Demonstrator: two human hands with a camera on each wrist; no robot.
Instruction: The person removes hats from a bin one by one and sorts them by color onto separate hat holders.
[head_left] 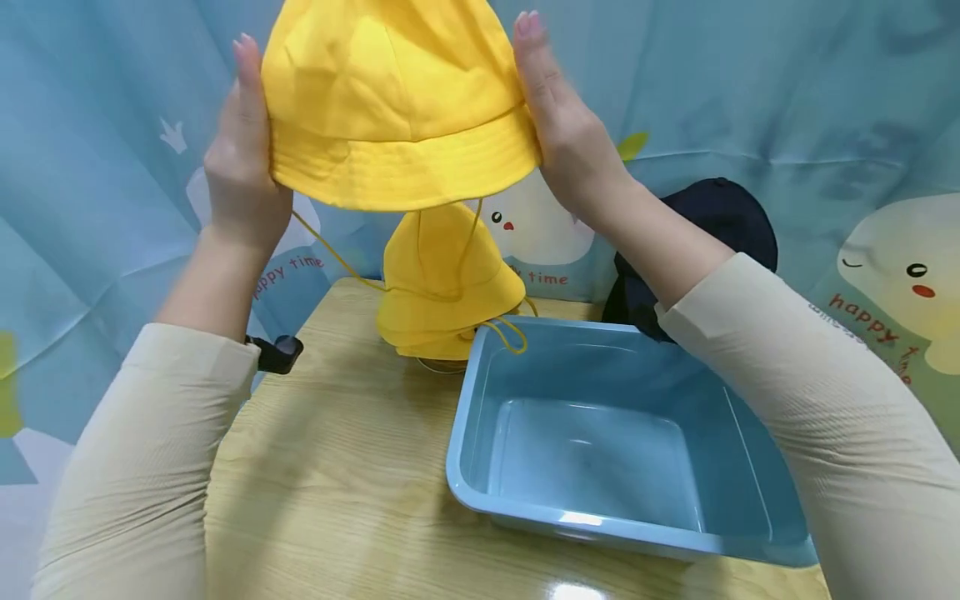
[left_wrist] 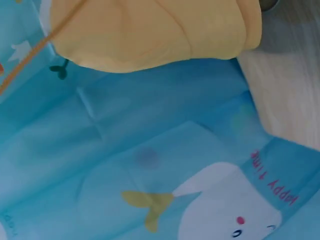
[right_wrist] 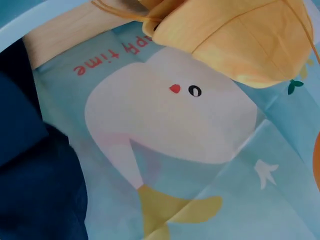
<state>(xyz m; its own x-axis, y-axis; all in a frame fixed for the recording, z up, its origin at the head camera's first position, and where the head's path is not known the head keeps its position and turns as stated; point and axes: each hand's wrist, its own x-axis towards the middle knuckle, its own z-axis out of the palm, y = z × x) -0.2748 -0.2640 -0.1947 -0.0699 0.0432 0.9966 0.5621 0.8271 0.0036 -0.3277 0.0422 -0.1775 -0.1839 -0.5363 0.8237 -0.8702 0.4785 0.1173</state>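
A yellow bucket hat point(head_left: 397, 100) hangs in the air at the top of the head view, brim down, its thin chin cord dangling. At its left side my left hand point(head_left: 243, 158) holds the brim; opposite, my right hand point(head_left: 566, 125) holds the right side. Parts of the fingers are hidden by the hat. Just below and behind it, more yellow bucket hats point(head_left: 442, 275) sit stacked on a stand that is mostly covered. That stack point(left_wrist: 155, 35) also shows in the left wrist view and, as yellow hats point(right_wrist: 245, 45), in the right wrist view.
A light blue plastic bin point(head_left: 592, 458) stands on the wooden table point(head_left: 322, 458), with a cord loop over its back left rim. Behind my right forearm is a dark navy cap point(head_left: 723, 221). A patterned blue curtain point(head_left: 787, 100) hangs behind the table.
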